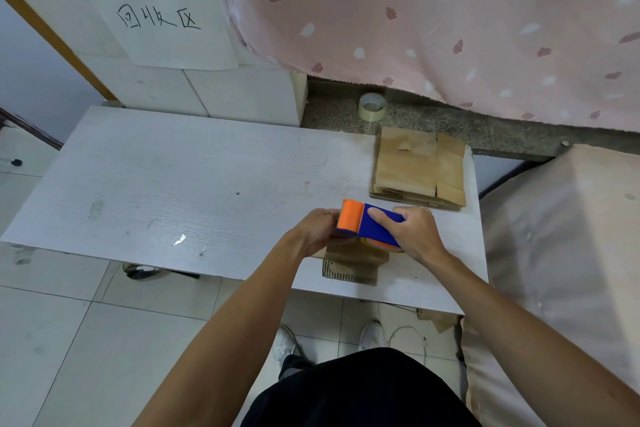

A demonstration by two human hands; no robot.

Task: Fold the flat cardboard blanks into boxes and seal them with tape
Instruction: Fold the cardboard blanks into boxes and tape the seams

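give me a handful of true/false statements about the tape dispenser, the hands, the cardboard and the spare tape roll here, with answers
1. The right hand grips the blue and orange tape dispenser. True.
2. The stack of flat cardboard blanks lies on the floor. False: it lies on the white table, at its far right.
3. The spare tape roll sits on the stone ledge behind the table. True.
4. The left hand rests on the stack of blanks. False: it is at the dispenser's orange end, over the cardboard box at the table's near edge.
5. The dispenser's body is green. False: it is blue, with an orange front.
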